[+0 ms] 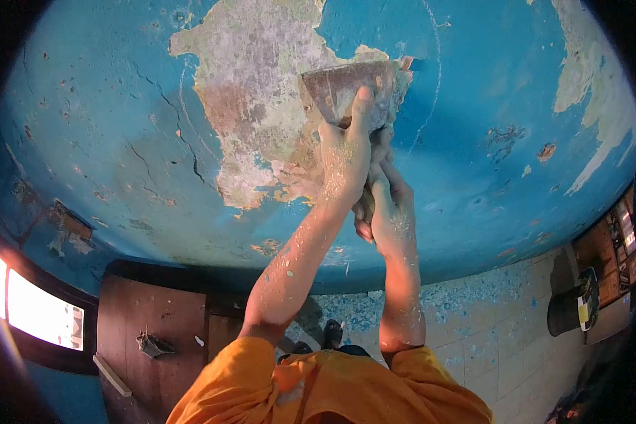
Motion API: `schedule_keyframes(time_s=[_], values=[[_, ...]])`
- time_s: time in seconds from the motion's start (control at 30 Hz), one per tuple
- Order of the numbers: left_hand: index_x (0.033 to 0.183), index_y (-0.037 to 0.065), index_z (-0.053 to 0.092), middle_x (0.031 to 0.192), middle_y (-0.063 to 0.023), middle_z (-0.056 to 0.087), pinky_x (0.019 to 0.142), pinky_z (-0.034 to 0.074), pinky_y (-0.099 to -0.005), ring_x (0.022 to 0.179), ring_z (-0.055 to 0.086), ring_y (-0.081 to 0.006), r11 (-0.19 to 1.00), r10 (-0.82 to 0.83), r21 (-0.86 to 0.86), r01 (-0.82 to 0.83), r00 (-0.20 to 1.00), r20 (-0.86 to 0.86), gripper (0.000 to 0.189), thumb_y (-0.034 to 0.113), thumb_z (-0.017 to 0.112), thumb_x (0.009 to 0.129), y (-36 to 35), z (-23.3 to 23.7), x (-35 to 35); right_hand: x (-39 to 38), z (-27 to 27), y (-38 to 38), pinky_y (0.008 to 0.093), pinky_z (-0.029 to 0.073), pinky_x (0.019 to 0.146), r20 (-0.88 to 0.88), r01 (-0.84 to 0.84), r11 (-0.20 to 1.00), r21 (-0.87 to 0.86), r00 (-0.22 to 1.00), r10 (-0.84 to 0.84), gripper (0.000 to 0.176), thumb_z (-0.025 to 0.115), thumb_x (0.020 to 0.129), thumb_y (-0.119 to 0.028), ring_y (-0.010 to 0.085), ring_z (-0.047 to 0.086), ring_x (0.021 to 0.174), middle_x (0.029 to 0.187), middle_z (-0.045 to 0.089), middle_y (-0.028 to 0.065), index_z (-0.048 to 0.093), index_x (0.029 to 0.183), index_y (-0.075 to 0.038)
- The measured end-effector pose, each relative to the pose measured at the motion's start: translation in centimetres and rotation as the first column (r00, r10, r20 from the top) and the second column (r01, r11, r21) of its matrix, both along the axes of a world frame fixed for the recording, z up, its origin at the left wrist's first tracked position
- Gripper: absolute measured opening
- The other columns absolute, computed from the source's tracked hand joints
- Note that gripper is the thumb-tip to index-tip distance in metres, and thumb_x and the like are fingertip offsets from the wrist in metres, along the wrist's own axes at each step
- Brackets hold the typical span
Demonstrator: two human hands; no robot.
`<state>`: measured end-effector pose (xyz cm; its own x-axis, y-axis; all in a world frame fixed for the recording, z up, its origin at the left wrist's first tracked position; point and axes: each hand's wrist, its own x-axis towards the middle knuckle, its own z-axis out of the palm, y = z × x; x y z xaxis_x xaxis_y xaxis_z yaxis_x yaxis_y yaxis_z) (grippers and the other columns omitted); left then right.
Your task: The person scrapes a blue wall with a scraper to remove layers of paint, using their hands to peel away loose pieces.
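A wide metal scraper (333, 86) lies against the blue painted wall (261, 28), its blade edge at the right part of a large bare patch (244, 92). My left hand (348, 145) is closed around the scraper, with the thumb stretched up along the blade. Just below and to the right, my right hand (391, 205) is wrapped round the lower end of the scraper's handle, which the hands mostly hide. Ragged paint edges border the patch, and a small flake (407, 63) sticks out beside the blade's right corner. Paint bits cover both forearms.
Blue paint chips (459, 297) lie on the tiled floor (502, 346). A brown wooden surface (152, 318) with a wood strip (112, 374) stands at lower left, near a bright window (46, 314). A dark bucket-like object (565, 313) is at right. Cracks (184, 138) run through the wall.
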<state>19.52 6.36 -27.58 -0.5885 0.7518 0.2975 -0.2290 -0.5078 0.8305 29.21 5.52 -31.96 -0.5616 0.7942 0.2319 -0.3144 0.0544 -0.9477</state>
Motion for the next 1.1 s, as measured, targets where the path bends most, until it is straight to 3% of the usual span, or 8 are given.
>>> schedule_keyframes(time_s=[0.3,0.37,0.43,0.63,0.77,0.9,0.97,1.1], values=[[0.094,0.003,0.055,0.066,-0.0033,0.052,0.042,0.038,-0.0242,0.047,0.043,-0.0087,0.999,-0.054,0.002,0.054,0.996,-0.067,0.037,0.04,0.056,0.092,-0.5,1.4,0.7,0.1,0.8,-0.3,0.0233,0.031,0.033,0.002,0.115,0.99,0.077,0.993,-0.115,0.04,0.042,0.099,-0.033,0.0053,0.041,0.04,0.06,0.051,0.0018,0.051,0.12,0.0],[0.094,0.002,0.055,0.07,-0.0043,0.054,0.042,0.038,-0.024,0.049,0.045,-0.0088,0.997,-0.001,-0.073,-0.01,0.99,-0.143,0.038,0.04,0.055,0.093,0.4,1.7,0.6,0.6,2.3,-0.4,0.0244,0.032,0.034,0.005,0.066,0.998,0.008,0.998,-0.067,0.039,0.041,0.099,-0.033,0.0051,0.042,0.041,0.06,0.051,0.002,0.053,0.115,0.001],[0.089,-0.001,0.057,0.068,-0.0068,0.059,0.044,0.042,-0.026,0.048,0.051,-0.0114,0.973,0.22,0.109,-0.203,0.96,-0.175,0.043,0.042,0.057,0.09,2.3,-0.5,0.0,0.6,0.6,-0.2,0.0246,0.033,0.035,0.015,0.087,0.995,0.051,0.996,-0.087,0.039,0.041,0.099,-0.033,0.0054,0.043,0.043,0.061,0.051,0.0024,0.055,0.112,0.001],[0.084,0.0,0.057,0.065,-0.0054,0.057,0.041,0.038,-0.0254,0.046,0.048,-0.0084,0.995,0.0,0.104,0.003,1.0,-0.028,0.036,0.035,0.056,0.092,0.1,-0.4,1.7,0.7,-1.5,0.1,0.0241,0.032,0.035,0.112,0.167,0.985,0.029,0.979,-0.169,0.04,0.041,0.099,-0.033,0.0053,0.043,0.043,0.06,0.051,0.0024,0.055,0.116,0.0],[0.102,-0.001,0.053,0.065,-0.004,0.057,0.042,0.04,-0.0259,0.047,0.049,-0.0084,0.996,-0.046,0.064,0.065,0.963,-0.266,0.039,0.037,0.054,0.093,0.6,3.8,1.4,0.7,2.5,1.3,0.022,0.032,0.035,-0.099,0.054,0.998,0.018,0.994,-0.052,0.045,0.042,0.099,-0.037,0.0056,0.045,0.041,0.061,0.055,0.0043,0.049,0.124,-0.001],[0.122,0.001,0.045,0.074,-0.0103,0.06,0.041,0.041,-0.0246,0.048,0.052,-0.0104,0.9,0.402,0.303,-0.314,0.866,-0.298,0.047,0.036,0.055,0.093,2.4,-2.7,0.7,-0.3,-3.1,-0.7,0.0232,0.025,0.03,-0.034,0.211,0.973,-0.093,0.976,-0.215,0.045,0.038,0.099,-0.043,0.0064,0.036,0.034,0.053,0.044,0.0001,0.052,0.112,-0.002],[0.124,0.002,0.042,0.081,-0.015,0.062,0.04,0.042,-0.0241,0.049,0.054,-0.0111,1.0,0.005,0.013,-0.004,0.993,-0.117,0.048,0.035,0.056,0.092,-0.1,-2.0,1.4,0.1,-3.3,-0.9,0.022,0.035,0.038,-0.067,0.123,0.991,-0.054,0.99,-0.127,0.049,0.043,0.099,-0.038,0.004,0.044,0.047,0.067,0.053,0.002,0.049,0.128,0.001],[0.091,-0.002,0.061,0.065,-0.0096,0.062,0.042,0.045,-0.0272,0.049,0.057,-0.0128,0.993,0.115,-0.008,-0.122,0.957,-0.267,0.037,0.036,0.058,0.091,1.4,3.5,1.8,-0.1,0.5,1.7,0.0232,0.038,0.043,-0.113,0.252,0.963,0.098,0.964,-0.241,0.045,0.044,0.098,-0.035,0.0061,0.048,0.05,0.07,0.056,0.0044,0.051,0.125,0.001]])
